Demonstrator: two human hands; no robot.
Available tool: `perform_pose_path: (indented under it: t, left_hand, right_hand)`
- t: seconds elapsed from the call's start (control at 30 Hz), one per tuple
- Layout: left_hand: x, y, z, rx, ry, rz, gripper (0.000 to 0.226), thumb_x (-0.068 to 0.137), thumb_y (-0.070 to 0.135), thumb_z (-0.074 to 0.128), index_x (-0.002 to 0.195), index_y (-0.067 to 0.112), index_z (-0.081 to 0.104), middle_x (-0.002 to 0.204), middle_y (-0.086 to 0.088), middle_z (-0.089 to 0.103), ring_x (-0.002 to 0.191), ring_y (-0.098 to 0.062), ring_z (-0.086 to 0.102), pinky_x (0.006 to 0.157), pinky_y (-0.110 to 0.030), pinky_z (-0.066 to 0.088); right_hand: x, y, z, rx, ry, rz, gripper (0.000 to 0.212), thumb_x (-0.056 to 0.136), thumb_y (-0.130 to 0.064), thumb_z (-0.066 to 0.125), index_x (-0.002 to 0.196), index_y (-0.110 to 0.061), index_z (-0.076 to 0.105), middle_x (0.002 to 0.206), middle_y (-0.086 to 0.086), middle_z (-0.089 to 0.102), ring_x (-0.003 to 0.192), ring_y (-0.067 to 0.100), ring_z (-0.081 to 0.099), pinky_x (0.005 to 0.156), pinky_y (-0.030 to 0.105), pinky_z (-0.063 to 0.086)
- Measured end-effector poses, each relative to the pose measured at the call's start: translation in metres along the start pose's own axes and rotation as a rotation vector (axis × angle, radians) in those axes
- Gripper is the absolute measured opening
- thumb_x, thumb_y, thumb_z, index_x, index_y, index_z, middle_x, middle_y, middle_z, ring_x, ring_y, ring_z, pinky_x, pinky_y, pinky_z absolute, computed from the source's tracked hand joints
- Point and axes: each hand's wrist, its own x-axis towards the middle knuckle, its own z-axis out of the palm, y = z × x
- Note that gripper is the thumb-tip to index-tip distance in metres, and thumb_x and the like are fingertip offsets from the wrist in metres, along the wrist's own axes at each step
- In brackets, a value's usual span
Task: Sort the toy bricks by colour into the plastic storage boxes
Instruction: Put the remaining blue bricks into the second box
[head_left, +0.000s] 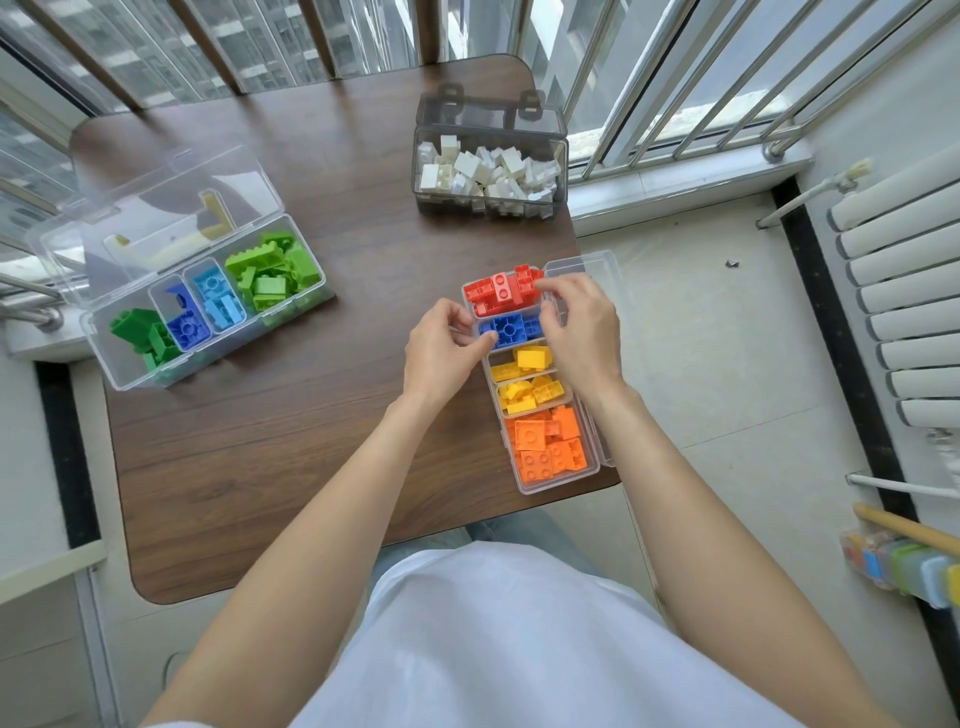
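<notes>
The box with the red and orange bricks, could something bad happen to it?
Maybe. That box sits right at the table edge, and both hands, left hand and right hand, are fiddling at the blue compartment, so a nudge could tip it off. The red bricks are heaped above their compartment's rim and might spill.

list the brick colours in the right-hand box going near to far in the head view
orange bricks → yellow bricks → blue bricks → red bricks. Both hands sit at the far end: left hand by the blue, right hand by the red.
</notes>
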Motion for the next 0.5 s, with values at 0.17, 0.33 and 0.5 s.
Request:
perform_pose_path:
  t: [0.17,0.33,0.5]
  left_hand:
    - [0.013,-0.001,-0.006,0.118,0.098,0.183,0.039,0.088,0.025,0.062,0.125,0.017,0.051,0.125,0.002,0.053,0.111,-0.008,0.05,0.092,-0.023,0.045]
    - [0.02,0.002,0.009,0.258,-0.158,0.407,0.059,0.098,0.025,0.048,0.149,0.016,0.021,0.157,0.0,0.018,0.146,-0.013,0.007,0.119,-0.036,0.016]
    - [0.015,0.001,0.022,0.248,-0.163,0.4,0.06,0.099,0.024,0.045,0.15,0.013,0.015,0.158,0.0,0.011,0.146,-0.012,-0.003,0.118,-0.03,0.01]
  right_hand:
    - [0.023,-0.004,0.0,-0.037,-0.084,-0.047,0.037,0.092,-0.005,0.052,0.129,-0.009,0.055,0.13,0.005,0.057,0.121,0.015,0.051,0.098,0.017,0.034]
    - [0.023,-0.001,0.01,-0.09,-0.065,-0.117,0.03,0.092,-0.005,0.052,0.119,-0.006,0.064,0.126,0.01,0.061,0.117,0.022,0.056,0.102,0.028,0.04]
    - [0.022,0.0,0.008,-0.114,-0.116,-0.148,0.033,0.092,-0.005,0.05,0.124,-0.007,0.059,0.131,0.008,0.058,0.12,0.022,0.054,0.103,0.034,0.043]
